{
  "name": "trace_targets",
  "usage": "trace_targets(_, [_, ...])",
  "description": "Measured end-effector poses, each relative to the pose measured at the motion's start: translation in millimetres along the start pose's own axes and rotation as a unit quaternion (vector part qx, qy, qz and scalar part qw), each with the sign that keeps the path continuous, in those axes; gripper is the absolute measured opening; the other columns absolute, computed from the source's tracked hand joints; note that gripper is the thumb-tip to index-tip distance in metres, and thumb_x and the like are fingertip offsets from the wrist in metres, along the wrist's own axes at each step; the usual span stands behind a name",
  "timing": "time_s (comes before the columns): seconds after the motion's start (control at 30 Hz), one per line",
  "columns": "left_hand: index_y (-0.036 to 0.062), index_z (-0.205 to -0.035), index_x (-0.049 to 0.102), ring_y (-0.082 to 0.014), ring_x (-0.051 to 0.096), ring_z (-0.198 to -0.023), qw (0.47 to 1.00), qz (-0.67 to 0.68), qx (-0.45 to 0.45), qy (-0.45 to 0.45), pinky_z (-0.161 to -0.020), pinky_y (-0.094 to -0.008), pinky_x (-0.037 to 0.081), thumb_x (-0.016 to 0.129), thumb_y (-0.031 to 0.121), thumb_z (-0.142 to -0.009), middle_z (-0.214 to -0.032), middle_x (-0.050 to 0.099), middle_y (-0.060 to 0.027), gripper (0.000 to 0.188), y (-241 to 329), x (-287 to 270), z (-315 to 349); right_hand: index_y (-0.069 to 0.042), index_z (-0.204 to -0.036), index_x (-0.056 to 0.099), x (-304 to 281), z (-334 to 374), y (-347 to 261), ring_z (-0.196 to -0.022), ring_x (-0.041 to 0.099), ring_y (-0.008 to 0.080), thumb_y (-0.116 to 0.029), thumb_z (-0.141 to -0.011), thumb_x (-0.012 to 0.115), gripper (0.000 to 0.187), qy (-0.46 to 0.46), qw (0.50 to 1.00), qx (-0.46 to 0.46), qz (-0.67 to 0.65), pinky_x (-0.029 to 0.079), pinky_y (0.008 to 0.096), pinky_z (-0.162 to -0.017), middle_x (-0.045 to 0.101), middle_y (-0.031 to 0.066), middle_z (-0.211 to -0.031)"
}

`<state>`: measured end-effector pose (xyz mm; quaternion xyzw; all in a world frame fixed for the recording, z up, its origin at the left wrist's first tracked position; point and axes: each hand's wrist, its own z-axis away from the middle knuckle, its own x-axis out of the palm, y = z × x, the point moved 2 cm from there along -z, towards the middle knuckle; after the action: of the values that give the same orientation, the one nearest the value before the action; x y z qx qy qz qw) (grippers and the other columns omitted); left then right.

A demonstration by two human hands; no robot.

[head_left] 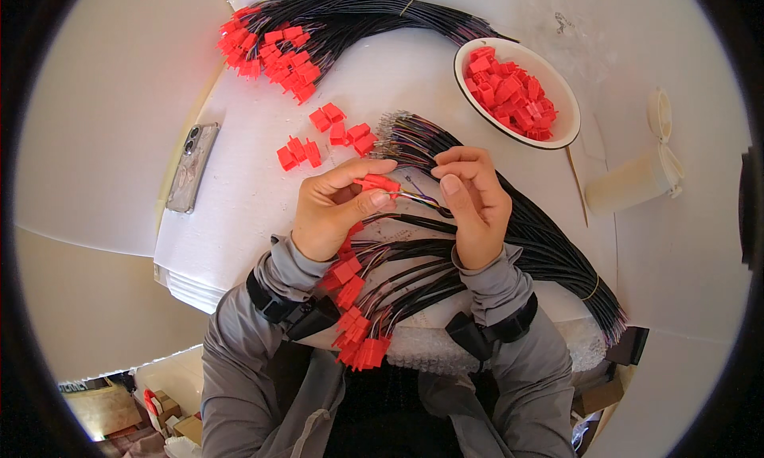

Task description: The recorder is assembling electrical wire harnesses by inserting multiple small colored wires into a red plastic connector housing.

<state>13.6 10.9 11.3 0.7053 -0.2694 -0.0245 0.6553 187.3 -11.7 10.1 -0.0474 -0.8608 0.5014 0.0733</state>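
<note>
Red plug (380,183) and wire ends (420,198) held between 2 hands, just above the worktop (239,195).

The left hand (334,211) pinches the plug; the right hand (476,203) grips the thin wires, which run left-right into it. Finished red-plugged cables (358,323) lie nearer the body, a bowl of plugs (517,92) farther right.

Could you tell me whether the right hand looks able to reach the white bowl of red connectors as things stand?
Probably yes: the right hand holds only thin wires, and bare table separates it from the bowl.
</note>
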Motion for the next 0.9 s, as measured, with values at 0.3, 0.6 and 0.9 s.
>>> trace_targets(0.3, [-0.0022, -0.113, 0.055, -0.0126, 0.058, -0.085, 1.0, -0.003, -0.005, -0.017, -0.077, -0.0259, 0.048, 0.061, 0.001, -0.08, -0.095, 0.062, -0.0088, 0.033, -0.2, 0.2, 0.3, 0.001, -0.086, 0.061, 2.7, 1.6, -3.8, -0.096, 0.05, 0.0171, -0.009, -0.081, 0.06, 0.011, -0.09, 0.993, 0.044, -0.063, 0.037, 0.0284, -0.087, 0.052, 0.0124, -0.102])
trace_targets(0.6, [-0.0038, -0.112, 0.054, -0.0169, 0.061, -0.081, 0.999, -0.032, 0.013, -0.012, -0.074, -0.0314, 0.053, 0.063, 0.004, -0.079, -0.093, 0.061, -0.0099, 0.035, -1.9, -1.3, -1.1, 0.002, -0.085, 0.059, 1.3, 0.6, -1.3, -0.099, 0.048, 0.0175, -0.007, -0.081, 0.06, 0.01, -0.094, 0.989, 0.061, -0.092, 0.035, 0.0289, -0.089, 0.05, 0.012, -0.105])
trace_targets(0.9, [-0.0042, -0.112, 0.055, -0.0161, 0.06, -0.079, 0.999, -0.04, -0.018, 0.016, -0.071, -0.0302, 0.053, 0.06, 0.005, -0.082, -0.093, 0.061, -0.0101, 0.032, -2.2, -1.6, -0.6, 0.001, -0.087, 0.056, -2.8, 0.9, -0.7, -0.096, 0.046, 0.0162, -0.005, -0.082, 0.057, 0.007, -0.035, 0.994, 0.032, -0.096, 0.035, 0.0279, -0.087, 0.048, 0.011, -0.105])
